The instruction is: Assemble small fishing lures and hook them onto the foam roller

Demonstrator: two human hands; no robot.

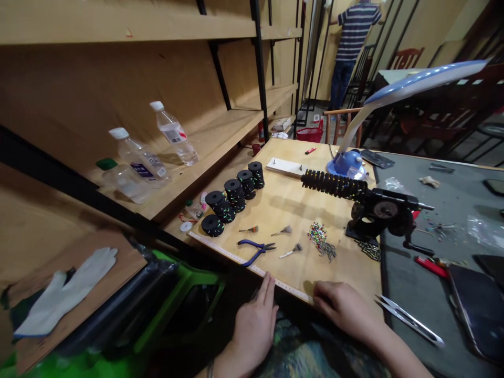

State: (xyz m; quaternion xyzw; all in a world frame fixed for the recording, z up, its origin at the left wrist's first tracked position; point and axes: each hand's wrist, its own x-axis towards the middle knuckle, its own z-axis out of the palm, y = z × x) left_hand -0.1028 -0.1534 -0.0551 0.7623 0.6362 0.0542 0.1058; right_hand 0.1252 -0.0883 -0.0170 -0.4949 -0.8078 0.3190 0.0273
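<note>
My left hand (258, 320) has its fingers stretched out, the tips at the front edge of a wooden board (283, 210), touching a white measuring tape strip (291, 289) along that edge. My right hand (350, 307) is curled closed on the board at the strip's right end; the inside of its fingers is hidden. Beyond the hands lie blue-handled pliers (255, 251), several small brush-like tufts (297, 249) and a pile of coloured beads or pins (318, 233). A hand-cranked device (380, 207) carries a black roll (333, 185) studded with coloured bits.
Several black spools (235, 194) stand along the board's left side. A blue desk lamp (346, 163) is at the back. Steel tweezers (411, 320) and a dark tablet-like object (478, 310) lie right. Left are shelves with bottles (177, 136) and a white glove (71, 289). A person (356, 42) stands far off.
</note>
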